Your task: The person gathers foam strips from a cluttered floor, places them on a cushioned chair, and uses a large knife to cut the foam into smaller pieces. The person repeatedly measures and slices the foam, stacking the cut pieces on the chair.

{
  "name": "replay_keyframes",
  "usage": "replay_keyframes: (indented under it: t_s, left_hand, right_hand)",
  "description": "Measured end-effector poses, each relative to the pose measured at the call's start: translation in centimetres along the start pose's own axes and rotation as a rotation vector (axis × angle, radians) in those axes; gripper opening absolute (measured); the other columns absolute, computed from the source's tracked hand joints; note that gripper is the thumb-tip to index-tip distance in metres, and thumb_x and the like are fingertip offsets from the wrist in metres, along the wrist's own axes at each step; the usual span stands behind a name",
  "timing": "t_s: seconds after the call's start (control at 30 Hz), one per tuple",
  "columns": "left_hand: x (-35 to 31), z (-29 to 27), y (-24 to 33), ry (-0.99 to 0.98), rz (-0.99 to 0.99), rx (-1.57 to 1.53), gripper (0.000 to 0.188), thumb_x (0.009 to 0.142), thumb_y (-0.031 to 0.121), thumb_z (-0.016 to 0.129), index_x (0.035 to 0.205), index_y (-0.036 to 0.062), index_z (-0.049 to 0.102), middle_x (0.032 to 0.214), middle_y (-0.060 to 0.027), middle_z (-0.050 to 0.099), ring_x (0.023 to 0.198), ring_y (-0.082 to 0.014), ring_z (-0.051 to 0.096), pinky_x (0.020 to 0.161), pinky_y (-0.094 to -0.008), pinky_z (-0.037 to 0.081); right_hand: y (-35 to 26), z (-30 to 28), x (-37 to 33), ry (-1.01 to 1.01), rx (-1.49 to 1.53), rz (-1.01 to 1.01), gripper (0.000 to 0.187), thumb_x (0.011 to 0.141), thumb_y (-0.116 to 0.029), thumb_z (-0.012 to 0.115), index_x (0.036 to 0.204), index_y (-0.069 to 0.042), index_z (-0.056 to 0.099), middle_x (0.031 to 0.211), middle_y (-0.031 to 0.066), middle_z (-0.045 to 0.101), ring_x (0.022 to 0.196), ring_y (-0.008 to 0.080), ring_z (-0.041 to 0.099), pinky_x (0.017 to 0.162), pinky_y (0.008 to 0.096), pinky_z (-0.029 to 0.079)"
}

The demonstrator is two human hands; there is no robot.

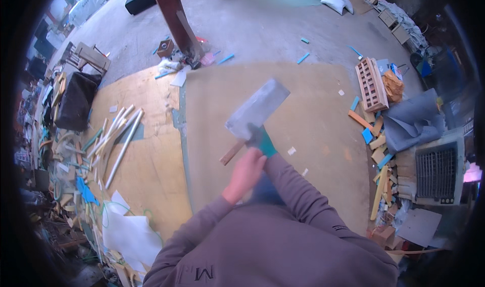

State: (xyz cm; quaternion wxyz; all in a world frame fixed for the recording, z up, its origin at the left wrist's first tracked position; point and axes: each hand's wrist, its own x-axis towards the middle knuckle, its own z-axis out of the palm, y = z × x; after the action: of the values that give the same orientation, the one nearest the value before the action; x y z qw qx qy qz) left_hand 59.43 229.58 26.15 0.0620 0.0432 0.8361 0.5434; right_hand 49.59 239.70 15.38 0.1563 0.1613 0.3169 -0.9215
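My left hand is bare. Its fingers are closed at the cuff of the green glove on my right wrist. That glove covers my right hand, whose dark finger part overlaps the lower edge of a broad, flat grey rectangular blade. A brown wooden handle sticks out toward the lower left, beside my left hand. Whether my right fingers grip the blade or only pass in front of it is blurred. Beneath both hands lies a large brown board.
A yellowish board adjoins on the left, with pale strips piled on it. White sheeting lies nearer me. Foam offcuts, a slotted wooden block and a grilled machine line the right. A rust-red post stands ahead.
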Motion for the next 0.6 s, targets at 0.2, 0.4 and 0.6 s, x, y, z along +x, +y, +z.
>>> replay_keyframes:
  t_s: [0.2,0.4,0.6]
  left_hand:
    - [17.8,-1.8,-1.1,-0.057,-0.02,0.12,0.017,0.103,0.016,0.072,0.103,-0.0005,0.068,0.088,-0.0152,0.074,0.08,-0.0275,0.073,0.074,-0.0402,0.056]
    - [34.5,-2.7,1.8,0.014,-0.016,0.103,0.019,0.101,0.017,0.073,0.098,-0.0006,0.069,0.089,-0.0157,0.074,0.082,-0.0301,0.073,0.076,-0.0424,0.056]
    - [50.4,-5.6,0.7,-0.295,0.0,0.134,0.025,0.105,0.025,0.066,0.101,-0.0001,0.069,0.09,-0.0178,0.072,0.086,-0.0338,0.07,0.08,-0.0459,0.055]
  right_hand:
    - [-6.5,1.7,16.0,0.131,-0.044,0.103,0.054,0.104,-0.024,0.075,0.152,-0.016,0.052,0.133,0.0014,0.062,0.116,0.018,0.062,0.092,0.0378,0.054]
    - [-16.4,6.1,28.0,0.063,0.013,0.029,0.056,0.104,-0.017,0.074,0.154,-0.01,0.05,0.133,0.0065,0.064,0.119,0.0257,0.065,0.102,0.0436,0.055]
    - [-22.1,6.3,42.0,0.071,0.006,-0.059,0.055,0.104,-0.009,0.071,0.156,-0.012,0.051,0.143,0.0085,0.066,0.126,0.0277,0.067,0.108,0.0465,0.056]
